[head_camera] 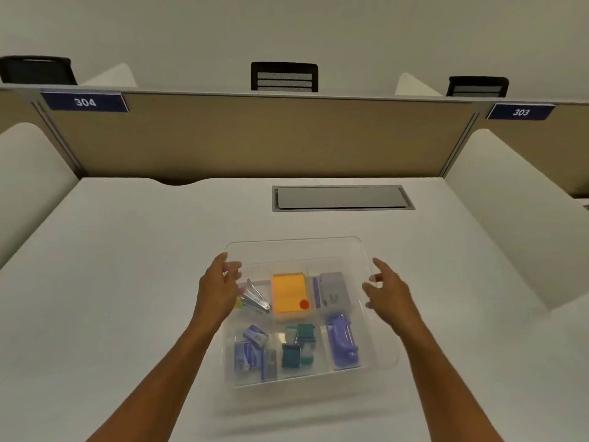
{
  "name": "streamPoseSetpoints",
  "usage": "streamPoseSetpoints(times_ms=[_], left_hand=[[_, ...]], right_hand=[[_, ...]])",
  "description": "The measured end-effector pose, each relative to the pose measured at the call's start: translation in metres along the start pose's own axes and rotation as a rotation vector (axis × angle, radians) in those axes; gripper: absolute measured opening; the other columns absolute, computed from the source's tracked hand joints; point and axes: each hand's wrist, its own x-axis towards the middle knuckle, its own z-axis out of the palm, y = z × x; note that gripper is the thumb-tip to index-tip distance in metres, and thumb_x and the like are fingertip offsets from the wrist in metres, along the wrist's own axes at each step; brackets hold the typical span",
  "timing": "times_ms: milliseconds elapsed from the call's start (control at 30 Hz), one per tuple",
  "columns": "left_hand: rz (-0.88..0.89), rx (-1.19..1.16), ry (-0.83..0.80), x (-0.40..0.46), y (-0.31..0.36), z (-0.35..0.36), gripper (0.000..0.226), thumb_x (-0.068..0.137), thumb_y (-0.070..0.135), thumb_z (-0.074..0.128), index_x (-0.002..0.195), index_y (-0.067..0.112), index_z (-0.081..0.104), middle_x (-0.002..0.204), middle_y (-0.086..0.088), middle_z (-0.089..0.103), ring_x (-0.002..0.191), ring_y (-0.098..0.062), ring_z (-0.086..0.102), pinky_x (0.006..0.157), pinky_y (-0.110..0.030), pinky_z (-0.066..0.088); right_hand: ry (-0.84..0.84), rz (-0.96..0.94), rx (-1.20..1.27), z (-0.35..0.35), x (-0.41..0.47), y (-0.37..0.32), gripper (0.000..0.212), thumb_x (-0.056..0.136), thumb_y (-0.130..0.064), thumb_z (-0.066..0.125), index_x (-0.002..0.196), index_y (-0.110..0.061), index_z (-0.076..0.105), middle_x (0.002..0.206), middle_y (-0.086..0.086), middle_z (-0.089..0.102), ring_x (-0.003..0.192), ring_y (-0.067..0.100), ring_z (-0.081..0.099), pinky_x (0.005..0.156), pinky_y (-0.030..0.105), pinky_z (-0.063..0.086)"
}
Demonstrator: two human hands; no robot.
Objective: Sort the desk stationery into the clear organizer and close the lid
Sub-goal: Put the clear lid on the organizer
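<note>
The clear organizer (245,382) sits on the white desk in front of me. Its compartments hold an orange sticky-note pad (287,290) with a red dot, a silver clip tool (256,301), a grey box (334,291), a purple stapler (342,342), blue staple boxes (250,349) and teal items (298,347). A clear lid (296,245) hovers over the organizer, shifted a little to the far right of it. My left hand (220,285) grips the lid's left edge. My right hand (387,293) grips its right edge.
A grey cable hatch (342,198) is set into the desk behind the organizer. A beige partition (255,135) with labels 304 and 303 closes the back. White side dividers (503,199) flank the desk. Black chair backs show beyond the partition.
</note>
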Motion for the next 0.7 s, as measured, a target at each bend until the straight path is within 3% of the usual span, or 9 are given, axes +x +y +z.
streamPoseSetpoints(times_ms=[67, 133, 333, 500, 567, 633, 700], left_hand=[[0.011, 0.198, 0.013, 0.002, -0.012, 0.002, 0.048, 0.099, 0.013, 0.045, 0.145, 0.014, 0.03, 0.146, -0.008, 0.045, 0.128, -0.029, 0.049, 0.101, -0.038, 0.043], [-0.019, 0.264, -0.018, 0.002, -0.022, 0.005, 0.053, 0.099, 0.013, 0.044, 0.148, 0.014, 0.023, 0.153, -0.009, 0.035, 0.136, -0.031, 0.04, 0.108, -0.039, 0.036], [-0.066, 0.31, -0.086, 0.0, -0.052, 0.011, 0.054, 0.1, 0.017, 0.045, 0.149, 0.012, 0.023, 0.147, -0.016, 0.042, 0.131, -0.035, 0.045, 0.105, -0.041, 0.039], [-0.071, 0.299, -0.066, 0.01, -0.061, 0.012, 0.055, 0.1, 0.017, 0.045, 0.149, 0.011, 0.023, 0.151, -0.014, 0.036, 0.135, -0.034, 0.04, 0.108, -0.041, 0.036], [-0.056, 0.286, -0.064, 0.015, -0.062, 0.013, 0.055, 0.099, 0.017, 0.047, 0.149, 0.011, 0.025, 0.151, -0.013, 0.036, 0.136, -0.034, 0.04, 0.108, -0.041, 0.035], [-0.041, 0.265, -0.05, 0.02, -0.065, 0.014, 0.054, 0.098, 0.018, 0.049, 0.147, 0.01, 0.029, 0.15, -0.012, 0.039, 0.135, -0.033, 0.041, 0.109, -0.041, 0.035], [-0.032, 0.25, -0.03, 0.022, -0.069, 0.016, 0.052, 0.097, 0.018, 0.05, 0.146, 0.01, 0.032, 0.148, -0.012, 0.042, 0.133, -0.033, 0.044, 0.108, -0.04, 0.036]], right_hand=[[-0.005, -0.017, -0.043, 0.018, -0.003, 0.006, 0.049, 0.096, -0.017, 0.058, 0.142, -0.019, 0.043, 0.119, 0.005, 0.058, 0.099, 0.023, 0.062, 0.082, 0.038, 0.058], [0.028, -0.028, -0.122, 0.031, -0.006, 0.01, 0.039, 0.096, -0.019, 0.058, 0.134, -0.018, 0.048, 0.118, 0.005, 0.061, 0.094, 0.019, 0.061, 0.076, 0.027, 0.052], [0.096, 0.016, -0.409, 0.047, -0.002, 0.031, 0.029, 0.096, -0.027, 0.058, 0.123, -0.019, 0.056, 0.115, 0.004, 0.067, 0.094, 0.021, 0.064, 0.069, 0.023, 0.043], [0.059, 0.013, -0.344, 0.054, 0.006, 0.039, 0.029, 0.094, -0.037, 0.058, 0.119, -0.023, 0.055, 0.115, 0.001, 0.066, 0.073, 0.007, 0.048, 0.07, 0.023, 0.041], [0.052, 0.01, -0.323, 0.054, 0.01, 0.038, 0.032, 0.094, -0.038, 0.058, 0.122, -0.023, 0.054, 0.118, 0.001, 0.065, 0.076, 0.008, 0.051, 0.072, 0.023, 0.042], [0.041, 0.006, -0.324, 0.055, 0.011, 0.037, 0.038, 0.094, -0.038, 0.058, 0.127, -0.021, 0.052, 0.124, 0.004, 0.063, 0.093, 0.017, 0.062, 0.077, 0.027, 0.046], [0.031, -0.003, -0.331, 0.058, 0.009, 0.038, 0.046, 0.095, -0.043, 0.055, 0.133, -0.02, 0.047, 0.129, 0.005, 0.059, 0.11, 0.024, 0.061, 0.087, 0.033, 0.05]])
